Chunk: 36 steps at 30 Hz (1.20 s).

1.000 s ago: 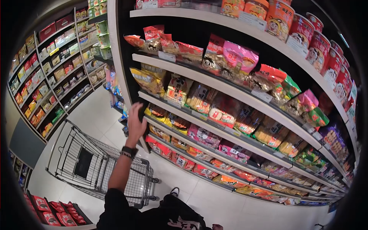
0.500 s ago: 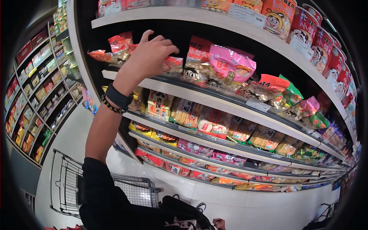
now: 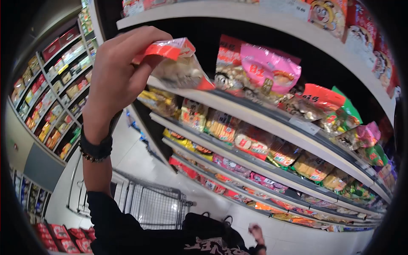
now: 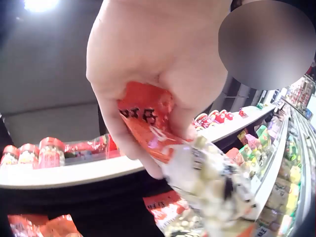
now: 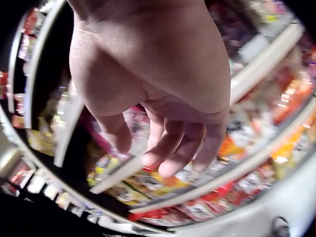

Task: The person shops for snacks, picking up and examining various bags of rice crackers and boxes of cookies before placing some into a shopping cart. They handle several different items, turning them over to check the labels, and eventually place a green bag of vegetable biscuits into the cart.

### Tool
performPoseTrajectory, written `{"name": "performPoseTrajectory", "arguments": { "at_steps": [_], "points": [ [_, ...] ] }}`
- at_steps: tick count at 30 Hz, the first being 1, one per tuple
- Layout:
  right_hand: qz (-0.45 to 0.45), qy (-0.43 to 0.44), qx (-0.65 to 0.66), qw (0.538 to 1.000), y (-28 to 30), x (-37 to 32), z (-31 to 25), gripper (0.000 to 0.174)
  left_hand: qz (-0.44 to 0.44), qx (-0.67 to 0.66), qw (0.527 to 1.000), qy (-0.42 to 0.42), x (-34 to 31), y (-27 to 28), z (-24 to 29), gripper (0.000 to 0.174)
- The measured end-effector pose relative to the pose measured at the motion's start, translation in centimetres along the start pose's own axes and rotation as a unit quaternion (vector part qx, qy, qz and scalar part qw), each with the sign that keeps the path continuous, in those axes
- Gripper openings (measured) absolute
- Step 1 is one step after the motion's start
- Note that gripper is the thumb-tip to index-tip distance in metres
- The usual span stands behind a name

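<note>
My left hand (image 3: 121,70) grips a snack bag (image 3: 180,70) by its red top, at the left end of an upper shelf. In the left wrist view, fingers and thumb pinch the bag's folded red top, and its clear lower part (image 4: 207,182) shows pale round pieces. Another red-topped bag (image 4: 165,207) lies behind it on the shelf. Low at the bottom of the head view is my right hand (image 3: 256,233), away from the shelves. The right wrist view has its fingers (image 5: 173,148) hanging loosely curled, holding nothing.
A pink snack bag (image 3: 272,70) stands further right on the same shelf. Above runs another shelf board (image 3: 204,10) with red cans. Lower shelves hold several rows of packets. A wire shopping cart (image 3: 157,208) stands on the floor at lower left, near red packets (image 3: 59,231).
My left hand rose from beside the shelf end to the upper shelf, took hold of a snack bag and drew it up and left. My right hand came further into view.
</note>
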State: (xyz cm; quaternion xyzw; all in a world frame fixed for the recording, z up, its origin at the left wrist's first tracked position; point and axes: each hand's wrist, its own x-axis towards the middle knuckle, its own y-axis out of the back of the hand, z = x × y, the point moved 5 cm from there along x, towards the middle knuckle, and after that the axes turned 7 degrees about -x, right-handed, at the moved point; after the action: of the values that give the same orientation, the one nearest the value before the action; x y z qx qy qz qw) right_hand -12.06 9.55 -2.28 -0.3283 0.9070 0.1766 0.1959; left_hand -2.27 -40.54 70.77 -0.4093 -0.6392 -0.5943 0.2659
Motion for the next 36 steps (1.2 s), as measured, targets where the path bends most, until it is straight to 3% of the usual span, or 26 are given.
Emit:
{"name": "performPoseTrajectory", "arguments": {
  "at_steps": [1,2,3,4,6,8,9,11,13,16,18,20,22,24,26,27,28,29,31,32,34,36],
  "points": [
    [-0.074,0.01,-0.029,0.997,-0.1,3.0,-3.2,0.022,-0.057,-0.016,0.998,0.025,-0.8,-0.3,0.6,0.033],
    [-0.108,0.028,-0.043,0.993,-1.2,3.9,-10.8,0.03,-0.114,-0.036,0.991,0.054,-1.7,-0.7,1.4,0.036],
    [-0.186,0.087,-0.058,0.977,-2.7,4.2,-18.1,0.033,-0.199,-0.126,0.964,0.121,-2.7,-1.8,1.8,0.031],
    [-0.232,0.126,-0.038,0.964,-4.6,3.3,-26.1,0.034,-0.255,-0.153,0.946,0.128,-4.3,-3.1,1.7,0.024],
    [-0.379,0.179,0.017,0.908,-7.8,2.9,-35.1,0.043,-0.347,-0.206,0.894,0.193,-6.6,-5.8,3.5,0.021],
    [-0.441,0.206,0.166,0.858,-11.4,0.6,-43.0,0.05,-0.317,-0.287,0.882,0.199,-10.0,-8.2,5.3,0.019],
    [-0.461,0.228,0.181,0.838,-13.4,0.4,-44.6,0.052,-0.321,-0.31,0.863,0.236,-12.0,-9.3,5.9,0.019],
    [-0.493,0.243,0.193,0.813,-16.3,-0.5,-46.1,0.055,-0.325,-0.304,0.84,0.309,-15.2,-10.2,7.3,0.019],
    [-0.546,0.169,0.087,0.816,-19.2,-1.7,-45.5,0.053,-0.295,-0.242,0.848,0.367,-18.3,-9.9,8.2,0.019],
    [-0.526,0.079,0.086,0.843,-22.4,-1.9,-41.6,0.048,-0.119,-0.125,0.878,0.446,-23.6,-7.4,10.4,0.032],
    [-0.517,0.069,0.107,0.846,-23.6,-2.0,-40.1,0.044,0.0,-0.029,0.865,0.501,-28.0,-6.1,13.3,0.044],
    [-0.476,0.053,0.117,0.87,-23.9,-1.7,-39.1,0.041,0.084,-0.066,0.779,0.618,-33.1,-6.5,17.0,0.053],
    [-0.468,0.061,0.127,0.873,-24.3,-1.6,-38.7,0.046,0.066,-0.112,0.745,0.654,-35.8,-8.1,20.2,0.06],
    [-0.406,0.142,0.024,0.903,-24.6,-1.2,-38.5,0.048,0.079,-0.168,0.716,0.673,-36.7,-9.7,22.1,0.061],
    [-0.413,0.191,-0.037,0.89,-25.0,-2.1,-38.3,0.057,0.189,-0.339,0.591,0.707,-38.0,-11.6,22.8,0.06],
    [-0.399,0.273,-0.082,0.872,-25.2,-3.3,-38.8,0.06,0.242,-0.356,0.562,0.706,-38.2,-12.1,22.6,0.053],
    [-0.38,0.354,-0.125,0.846,-25.3,-4.3,-39.6,0.064,0.244,-0.358,0.562,0.704,-39.0,-12.2,22.1,0.053],
    [-0.393,0.372,-0.169,0.823,-25.2,-5.2,-40.4,0.063,0.268,-0.366,0.514,0.728,-40.7,-12.6,21.5,0.049],
    [-0.39,0.38,-0.162,0.823,-25.1,-5.1,-40.9,0.06,0.324,-0.387,0.434,0.746,-41.4,-12.5,20.3,0.037],
    [-0.389,0.388,-0.152,0.821,-24.9,-5.2,-41.3,0.056,0.323,-0.392,0.431,0.745,-41.6,-12.3,19.6,0.037],
    [-0.37,0.368,-0.135,0.842,-24.5,-4.7,-42.1,0.05,0.329,-0.475,0.374,0.725,-42.1,-12.3,18.8,0.036],
    [-0.332,0.35,-0.159,0.861,-23.9,-3.8,-42.3,0.051,0.321,-0.497,0.386,0.707,-41.7,-12.2,18.0,0.038]
  ]
}}
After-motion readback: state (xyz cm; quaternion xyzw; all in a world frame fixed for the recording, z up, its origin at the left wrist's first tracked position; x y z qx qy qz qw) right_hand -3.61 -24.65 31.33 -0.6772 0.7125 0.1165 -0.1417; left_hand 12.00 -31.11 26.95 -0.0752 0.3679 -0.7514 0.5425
